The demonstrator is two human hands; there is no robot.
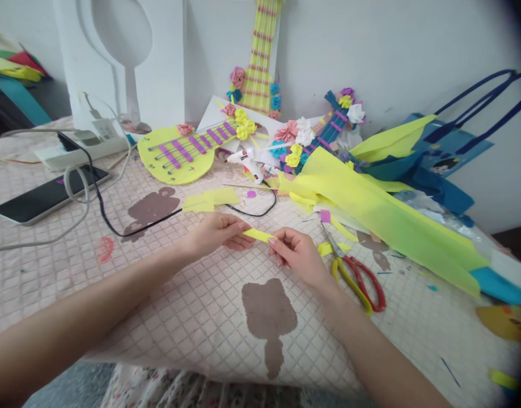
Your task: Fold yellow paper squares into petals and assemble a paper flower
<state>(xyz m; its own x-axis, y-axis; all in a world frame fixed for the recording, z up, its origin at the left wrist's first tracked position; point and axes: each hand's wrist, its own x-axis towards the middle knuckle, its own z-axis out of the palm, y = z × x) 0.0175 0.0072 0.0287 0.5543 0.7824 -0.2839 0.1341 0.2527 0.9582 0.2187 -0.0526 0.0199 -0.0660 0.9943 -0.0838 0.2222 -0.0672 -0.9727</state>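
Note:
A short yellow paper strip [259, 234] is stretched between my two hands, above the quilted table cover. My left hand [226, 231] pinches its left end between thumb and fingers. At the other end, the fingertips of my right hand [296, 252] are closed on the strip. Just right of that hand lie scissors [354, 276] with one yellow and one red handle, blades pointing away. Behind my left hand are flat pieces of yellow paper [211, 199]. A white glue gun [248, 162] rests farther back.
A yellow paper guitar [177, 156] and other flower-trimmed instruments [260, 56] stand or lie near the wall. Large yellow sheets [379, 221] and a blue bag [447, 153] cover the right. At left are a phone [51, 192], a power strip [81, 152] and loose cables.

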